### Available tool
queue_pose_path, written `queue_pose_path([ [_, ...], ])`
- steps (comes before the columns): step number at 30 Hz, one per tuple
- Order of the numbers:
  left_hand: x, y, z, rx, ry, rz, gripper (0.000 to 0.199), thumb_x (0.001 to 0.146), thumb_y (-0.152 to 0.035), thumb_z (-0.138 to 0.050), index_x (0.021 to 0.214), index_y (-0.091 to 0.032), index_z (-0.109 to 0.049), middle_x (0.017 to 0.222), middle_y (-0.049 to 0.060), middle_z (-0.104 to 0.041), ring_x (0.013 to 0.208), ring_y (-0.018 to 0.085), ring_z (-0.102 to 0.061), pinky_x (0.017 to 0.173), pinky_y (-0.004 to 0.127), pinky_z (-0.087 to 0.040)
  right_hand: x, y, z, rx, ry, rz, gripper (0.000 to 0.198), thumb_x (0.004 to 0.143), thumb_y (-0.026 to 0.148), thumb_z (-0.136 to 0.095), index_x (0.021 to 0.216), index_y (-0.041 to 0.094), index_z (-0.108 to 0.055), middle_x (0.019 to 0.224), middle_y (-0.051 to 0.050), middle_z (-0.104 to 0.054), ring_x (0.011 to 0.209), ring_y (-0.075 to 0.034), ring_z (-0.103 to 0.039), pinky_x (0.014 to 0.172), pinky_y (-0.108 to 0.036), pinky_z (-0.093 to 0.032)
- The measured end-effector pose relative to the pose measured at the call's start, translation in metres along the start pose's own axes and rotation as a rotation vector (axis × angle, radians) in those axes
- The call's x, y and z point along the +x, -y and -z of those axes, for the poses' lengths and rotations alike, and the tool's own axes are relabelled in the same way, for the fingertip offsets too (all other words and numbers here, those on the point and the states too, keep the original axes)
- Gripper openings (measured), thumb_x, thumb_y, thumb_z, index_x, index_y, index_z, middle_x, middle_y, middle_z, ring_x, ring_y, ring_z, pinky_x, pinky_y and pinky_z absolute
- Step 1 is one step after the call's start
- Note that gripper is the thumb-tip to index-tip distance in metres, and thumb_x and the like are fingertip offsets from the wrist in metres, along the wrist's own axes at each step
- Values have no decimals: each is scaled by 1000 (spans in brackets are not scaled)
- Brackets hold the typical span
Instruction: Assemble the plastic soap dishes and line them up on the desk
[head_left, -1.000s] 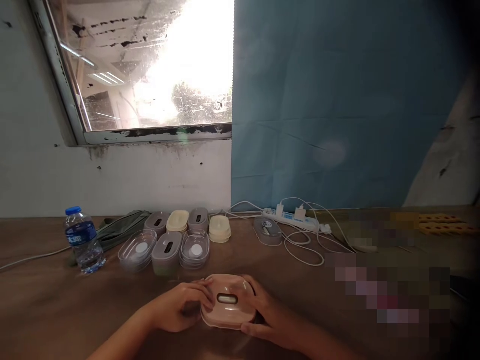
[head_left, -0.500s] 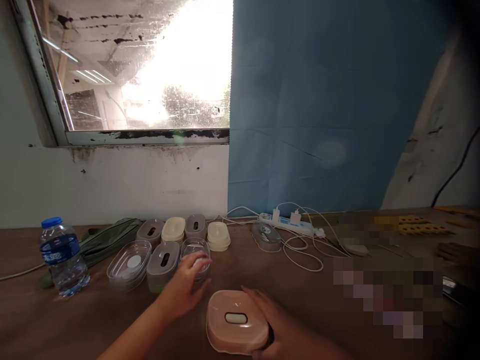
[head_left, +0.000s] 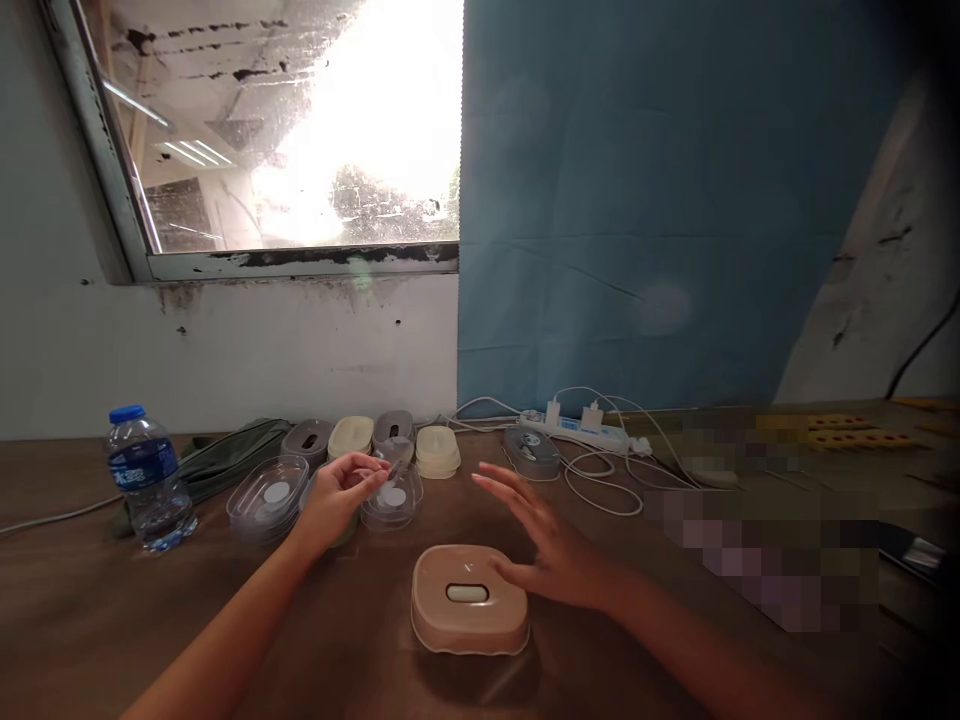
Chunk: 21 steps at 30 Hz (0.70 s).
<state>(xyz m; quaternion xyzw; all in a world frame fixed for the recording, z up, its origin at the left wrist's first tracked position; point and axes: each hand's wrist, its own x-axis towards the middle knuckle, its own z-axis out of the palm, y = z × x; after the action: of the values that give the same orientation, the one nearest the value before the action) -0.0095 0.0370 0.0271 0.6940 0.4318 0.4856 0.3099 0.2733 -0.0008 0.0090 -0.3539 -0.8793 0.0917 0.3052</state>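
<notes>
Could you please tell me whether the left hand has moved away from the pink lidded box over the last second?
Yes. The left hand left the pink rounded plastic lidded box and went forward-left to the clear plastic containers near the wall.

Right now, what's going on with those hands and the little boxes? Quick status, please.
Left hand pinching a clear container at its rim. Right hand open, hovering beside the pink box, lid on. Nothing between them.
</notes>
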Motion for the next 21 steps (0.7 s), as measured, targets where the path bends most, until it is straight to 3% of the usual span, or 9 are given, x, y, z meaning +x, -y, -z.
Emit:
queue_pose_path([
  [4,-30,-17,-27,-721,-23,230,29,69,-37,-72,78,-15,-55,90,3,-64,85,17,-64,88,35,-48,22,30,8,-225,-108,163,69,71,38,-64,134,31,-35,147,-4,-18,134,-30,-16,106,-47,-21],
  [6,-44,-18,-41,-857,-11,325,31,67,-39,-73,79,-15,-56,87,3,-64,85,17,-64,90,36,-47,23,35,7,-221,-65,197,70,67,40,-68,131,31,-40,145,-5,-24,131,-30,-24,104,-46,-25],
  [9,-58,-6,-49,-759,53,367,39,68,-41,-72,94,-16,-57,107,9,-60,100,23,-60,94,41,-44,13,27,1,-121,40,150,74,59,34,-72,128,31,-45,138,-6,-36,123,-28,-37,98,-42,-35],
  [12,-66,17,-44,-419,156,251,66,64,-36,-76,121,-20,-46,135,13,-41,123,29,-42,104,46,-32,0,12,-10,-1,140,32,79,52,34,-74,127,29,-48,131,-9,-43,118,-30,-43,95,-43,-37],
  [14,-71,33,-42,-261,266,167,84,60,-32,-79,131,-21,-36,142,13,-31,129,30,-32,108,46,-25,-7,5,-19,52,212,-34,78,53,37,-75,127,28,-49,129,-10,-45,117,-32,-45,95,-44,-38],
  [17,-77,50,-45,-203,415,97,101,53,-24,-82,137,-23,-26,144,13,-23,128,30,-33,107,45,-27,-12,3,-29,88,274,-67,78,56,38,-73,129,30,-46,130,-11,-42,119,-32,-43,96,-44,-37],
  [21,-80,56,-54,-146,334,104,104,49,-15,-81,136,-24,-25,140,13,-27,119,29,-43,102,44,-32,-12,2,-31,121,324,-70,79,59,41,-73,131,29,-44,132,-11,-38,121,-31,-39,98,-43,-35],
])
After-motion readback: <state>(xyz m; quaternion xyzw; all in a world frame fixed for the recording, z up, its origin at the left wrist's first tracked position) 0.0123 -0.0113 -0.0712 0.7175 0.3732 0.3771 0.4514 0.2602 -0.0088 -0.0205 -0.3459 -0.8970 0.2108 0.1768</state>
